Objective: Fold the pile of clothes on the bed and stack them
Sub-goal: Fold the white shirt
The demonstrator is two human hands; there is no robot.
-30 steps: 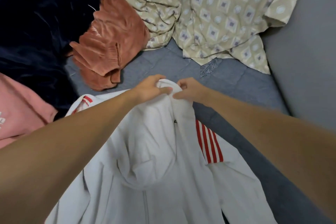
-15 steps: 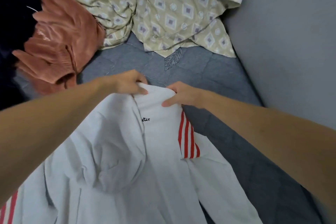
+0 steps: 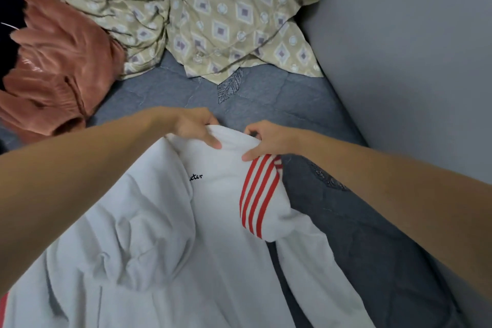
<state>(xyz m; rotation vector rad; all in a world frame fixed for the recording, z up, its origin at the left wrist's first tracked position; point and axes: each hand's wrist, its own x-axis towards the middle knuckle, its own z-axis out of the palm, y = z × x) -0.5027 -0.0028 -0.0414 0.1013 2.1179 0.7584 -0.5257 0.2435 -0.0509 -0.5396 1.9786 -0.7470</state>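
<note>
A white hoodie point(image 3: 218, 234) with red stripes on its sleeve lies spread on the grey bed point(image 3: 266, 98), hood flopped toward me. My left hand point(image 3: 194, 126) grips its far top edge, thumb on top of the cloth. My right hand point(image 3: 266, 141) pinches the same edge just beside the red stripes. The two hands are about a hand's width apart. Beyond them lie a crumpled rust-coloured garment point(image 3: 58, 66) at the left and a beige patterned shirt point(image 3: 213, 13) at the back.
A dark navy garment point(image 3: 8, 8) shows at the far left edge. A grey wall point(image 3: 412, 48) runs along the bed's right side. Bare grey bedding lies between the hoodie and the patterned shirt.
My view has shifted right, so the pile slid left. My hands have drawn apart along the hoodie's top edge, and the striped sleeve has bunched up under my right hand.
</note>
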